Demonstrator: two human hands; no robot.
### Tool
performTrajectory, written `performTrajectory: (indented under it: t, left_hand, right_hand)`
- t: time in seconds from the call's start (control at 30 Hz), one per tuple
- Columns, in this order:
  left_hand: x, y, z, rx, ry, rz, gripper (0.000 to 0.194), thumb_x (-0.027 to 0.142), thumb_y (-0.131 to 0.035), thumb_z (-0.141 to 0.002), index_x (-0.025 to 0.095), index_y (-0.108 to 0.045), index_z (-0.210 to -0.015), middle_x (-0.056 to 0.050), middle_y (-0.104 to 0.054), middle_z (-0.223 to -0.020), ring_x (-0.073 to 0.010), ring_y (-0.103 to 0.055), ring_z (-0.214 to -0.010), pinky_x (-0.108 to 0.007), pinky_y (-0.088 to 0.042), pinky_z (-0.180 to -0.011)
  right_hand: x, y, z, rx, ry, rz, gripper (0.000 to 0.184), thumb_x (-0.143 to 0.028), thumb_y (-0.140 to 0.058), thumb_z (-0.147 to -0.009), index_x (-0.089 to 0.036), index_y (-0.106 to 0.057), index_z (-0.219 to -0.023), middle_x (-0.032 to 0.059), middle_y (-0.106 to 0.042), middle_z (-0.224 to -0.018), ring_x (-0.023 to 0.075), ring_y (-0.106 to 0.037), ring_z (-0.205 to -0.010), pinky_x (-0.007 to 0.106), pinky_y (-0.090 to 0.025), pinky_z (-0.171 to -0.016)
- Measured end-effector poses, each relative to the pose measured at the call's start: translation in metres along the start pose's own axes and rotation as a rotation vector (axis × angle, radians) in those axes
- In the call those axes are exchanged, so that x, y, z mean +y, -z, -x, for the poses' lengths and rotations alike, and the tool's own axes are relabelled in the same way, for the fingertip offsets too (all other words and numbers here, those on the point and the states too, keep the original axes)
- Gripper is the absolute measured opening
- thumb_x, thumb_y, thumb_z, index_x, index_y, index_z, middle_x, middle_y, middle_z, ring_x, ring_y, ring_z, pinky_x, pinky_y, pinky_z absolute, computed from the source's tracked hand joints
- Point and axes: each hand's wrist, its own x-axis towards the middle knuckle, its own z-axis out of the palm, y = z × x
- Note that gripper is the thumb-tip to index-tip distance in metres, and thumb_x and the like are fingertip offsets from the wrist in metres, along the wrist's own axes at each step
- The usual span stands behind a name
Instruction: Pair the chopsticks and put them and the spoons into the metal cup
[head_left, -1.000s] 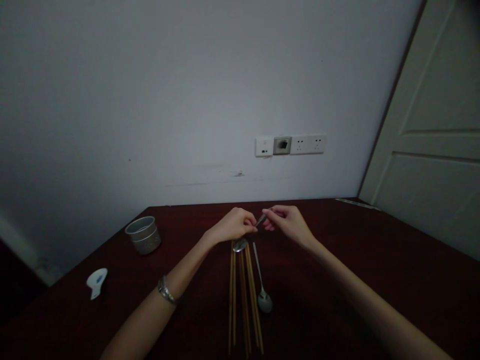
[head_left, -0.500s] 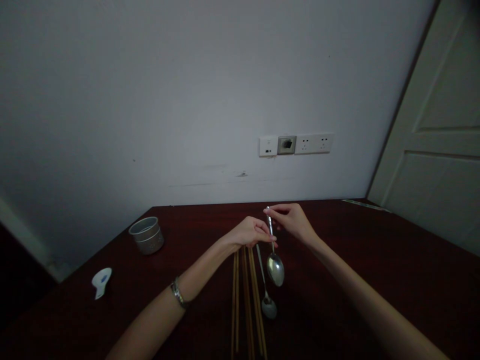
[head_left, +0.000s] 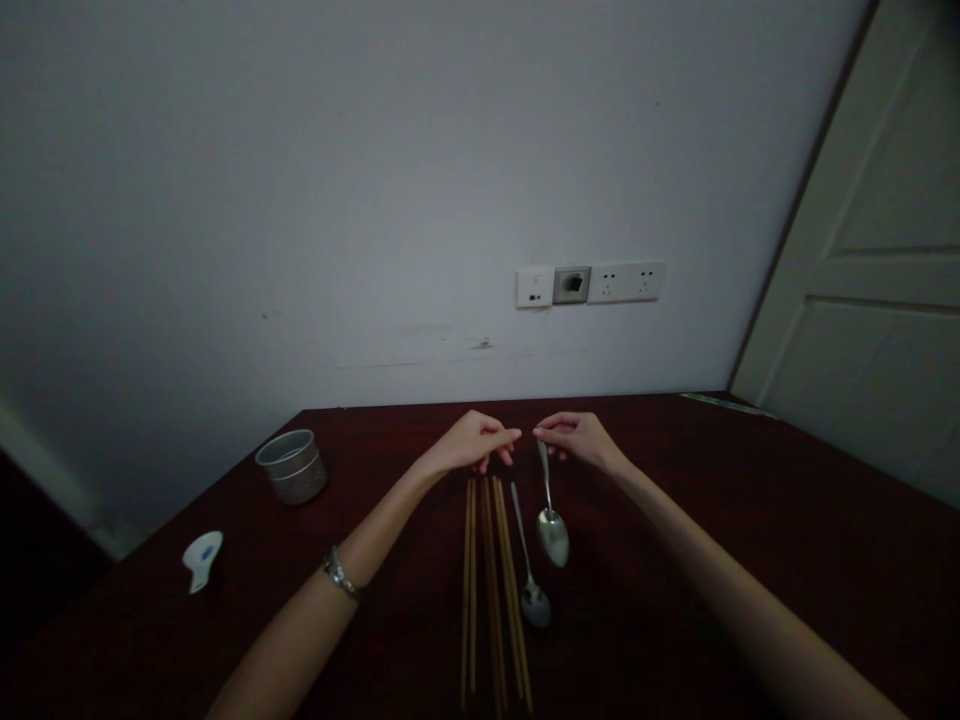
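Note:
Between the thumb and fingers of my right hand (head_left: 571, 437) is the handle end of a large metal spoon (head_left: 553, 538), its bowl hanging toward me. My left hand (head_left: 484, 440) is just left of it, holding nothing, thumb and fingers loosely apart. Below the hands, a smaller long-handled metal spoon (head_left: 535, 606) lies on the dark red table (head_left: 390, 560), bowl toward me. Several wooden chopsticks (head_left: 493, 600) lie lengthwise side by side to its left, under my left hand. Whether the large spoon's bowl touches the table I cannot tell.
A grey metal cup (head_left: 292, 468) stands at the table's left side. Nearer to me lies a white ceramic spoon (head_left: 202, 560) with a blue mark. A pale wall (head_left: 420, 200) with sockets (head_left: 624, 283) rises behind the table, and a white door (head_left: 862, 330) is at right.
My left hand has let go of the large spoon's handle and moved left and slightly away. My right hand still holds the spoon, a little lower in the view.

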Motion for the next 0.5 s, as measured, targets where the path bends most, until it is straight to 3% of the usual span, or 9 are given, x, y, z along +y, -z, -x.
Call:
performTrajectory:
  t: [0.17, 0.5]
  left_hand:
    - [-0.020, 0.017, -0.007, 0.076, 0.082, -0.017, 0.040, 0.046, -0.045, -0.080, 0.009, -0.059, -0.074, -0.008, -0.067, -0.069, -0.0037, -0.042, -0.033, -0.017, -0.030, -0.033]
    - [-0.047, 0.019, -0.015, 0.102, 0.175, 0.028, 0.036, 0.042, -0.047, -0.079, 0.009, -0.057, -0.069, -0.007, -0.066, -0.064, -0.0046, -0.043, -0.032, -0.017, -0.030, -0.032]
  right_hand:
    - [0.029, -0.003, -0.005, -0.032, -0.147, 0.008, 0.025, -0.029, -0.073, -0.057, -0.010, -0.062, -0.069, -0.0014, -0.059, -0.049, 0.0057, -0.051, -0.040, 0.014, -0.039, -0.034]
    - [0.048, -0.018, -0.002, -0.064, -0.303, 0.072, 0.014, -0.021, -0.070, -0.063, -0.011, -0.061, -0.064, -0.0033, -0.055, -0.042, 0.0049, -0.049, -0.037, 0.012, -0.038, -0.033]
